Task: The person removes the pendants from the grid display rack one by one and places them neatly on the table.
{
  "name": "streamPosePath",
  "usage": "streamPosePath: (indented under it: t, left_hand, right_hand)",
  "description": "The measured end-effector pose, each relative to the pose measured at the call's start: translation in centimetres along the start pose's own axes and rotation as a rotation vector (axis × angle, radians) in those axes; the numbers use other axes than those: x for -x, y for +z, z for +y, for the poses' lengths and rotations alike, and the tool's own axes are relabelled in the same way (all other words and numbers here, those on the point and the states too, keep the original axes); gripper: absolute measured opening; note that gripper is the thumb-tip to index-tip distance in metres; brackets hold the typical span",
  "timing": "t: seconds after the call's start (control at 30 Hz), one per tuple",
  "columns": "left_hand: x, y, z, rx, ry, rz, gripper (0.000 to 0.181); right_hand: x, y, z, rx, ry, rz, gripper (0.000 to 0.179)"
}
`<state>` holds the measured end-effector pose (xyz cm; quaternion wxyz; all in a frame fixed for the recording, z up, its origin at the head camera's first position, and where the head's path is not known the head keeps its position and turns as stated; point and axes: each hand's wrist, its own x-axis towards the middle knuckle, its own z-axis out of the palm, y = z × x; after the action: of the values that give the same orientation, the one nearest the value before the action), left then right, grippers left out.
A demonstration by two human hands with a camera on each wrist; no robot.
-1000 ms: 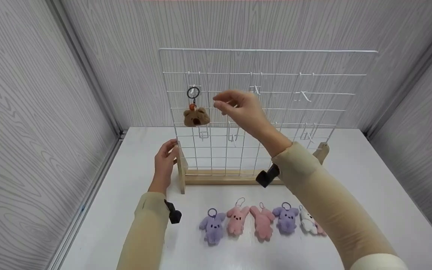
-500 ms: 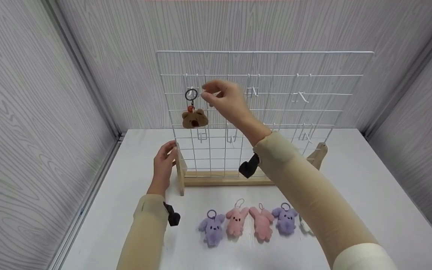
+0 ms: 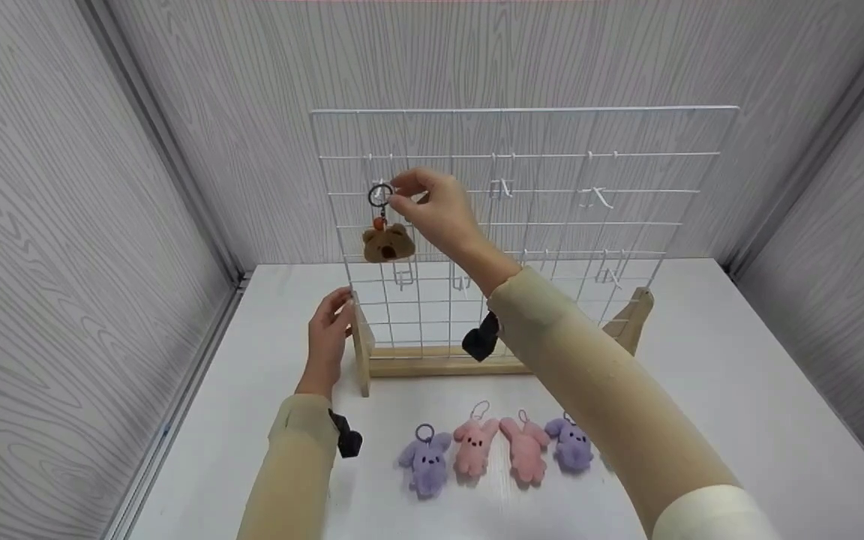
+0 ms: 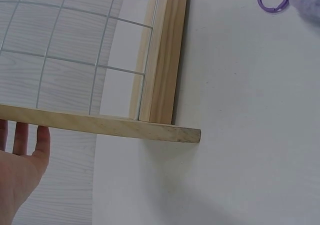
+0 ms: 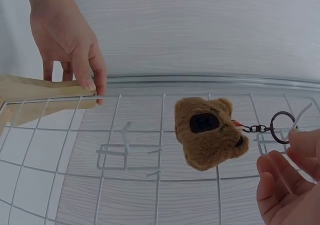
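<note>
A brown plush bear-head keychain point(image 3: 388, 244) hangs by its dark ring point(image 5: 283, 127) at an upper-left hook of the white wire grid rack point(image 3: 522, 110). An orange bead point(image 3: 379, 223) sits above the plush head. My right hand point(image 3: 439, 214) is at the ring's right edge, its fingertips point(image 5: 296, 135) touching or very near it. A gap shows between thumb and index finger in the head view. My left hand point(image 3: 327, 334) grips the rack's left wooden side support point(image 4: 100, 124), thumb on one side and fingers on the other, as the right wrist view shows.
Purple plush point(image 3: 428, 465), pink plush point(image 3: 473, 448), another pink plush point(image 3: 526, 450) and purple plush point(image 3: 573, 446) keychains lie in front of the rack. Other white hooks point(image 3: 597, 198) hang on the grid. My right sleeve point(image 3: 589, 360) crosses before it.
My right hand has moved left from beside the keychain to its ring. The left hand stays at the side support. The right forearm now covers the white plush at the right end.
</note>
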<state>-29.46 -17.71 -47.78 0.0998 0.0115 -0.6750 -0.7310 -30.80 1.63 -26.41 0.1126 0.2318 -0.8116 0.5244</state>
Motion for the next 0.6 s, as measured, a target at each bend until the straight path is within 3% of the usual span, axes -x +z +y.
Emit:
streamPosePath:
  t: [0.3,0.6]
  left_hand:
    - [-0.1,0.1,0.1,0.014,-0.010,0.014,0.036]
    - [-0.1,-0.1,0.0,0.014,-0.028,0.019,0.035]
  right_hand:
    - [0.0,1.2,-0.2,0.021,-0.039,0.025,0.014]
    - [0.3,0.7,-0.6,-0.069,-0.018,-0.009,0.011]
